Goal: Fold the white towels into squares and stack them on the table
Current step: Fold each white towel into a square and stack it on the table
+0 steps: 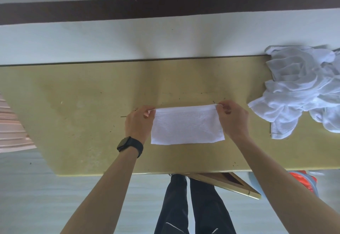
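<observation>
Bright, soft daylight; wide-angle edge distortion.

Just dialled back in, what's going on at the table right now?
A person is partway through folding one white towel. The left hand and right hand each pinch one of its far corners over the table. The towel is a wide rectangle, not yet a square. A heap of unfolded towels lies at the table's right end. No folded stack is in view.
</observation>
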